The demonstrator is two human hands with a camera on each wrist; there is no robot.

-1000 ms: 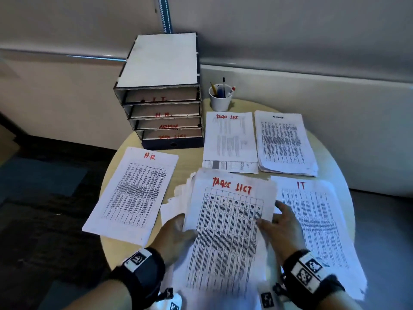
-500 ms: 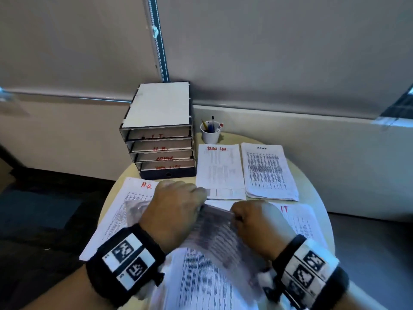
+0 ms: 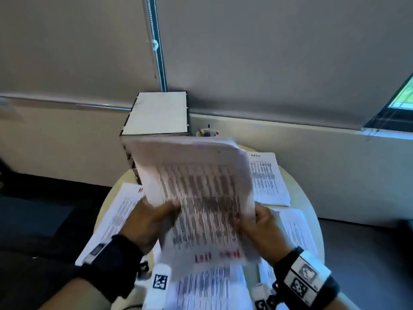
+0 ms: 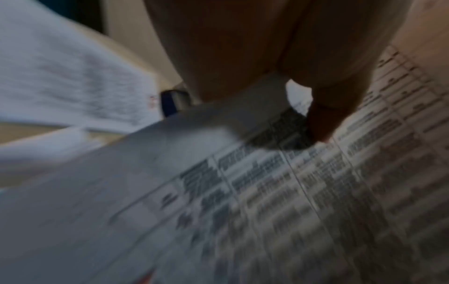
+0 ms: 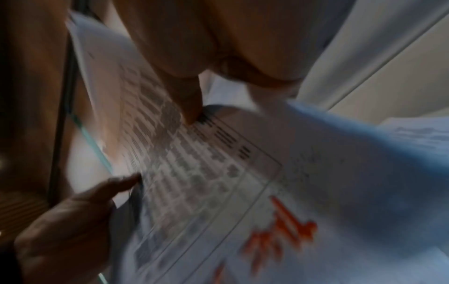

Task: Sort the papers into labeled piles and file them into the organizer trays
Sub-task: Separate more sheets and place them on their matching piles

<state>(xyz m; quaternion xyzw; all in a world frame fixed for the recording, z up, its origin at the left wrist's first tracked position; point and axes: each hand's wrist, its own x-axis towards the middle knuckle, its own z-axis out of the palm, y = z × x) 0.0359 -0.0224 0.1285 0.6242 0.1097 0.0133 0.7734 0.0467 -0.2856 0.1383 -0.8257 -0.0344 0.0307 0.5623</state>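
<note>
Both grips grasp the paper stack at its sides, left hand and right hand lifting it off the worktop, likely to file into the organizer.

"Admin" is handwritten in black atop the far-right paper pile; other red lettering is too blurred.

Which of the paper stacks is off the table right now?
The stack with the red heading, held up between the left hand and right hand. The Admin stack lies flat on the table.
</note>
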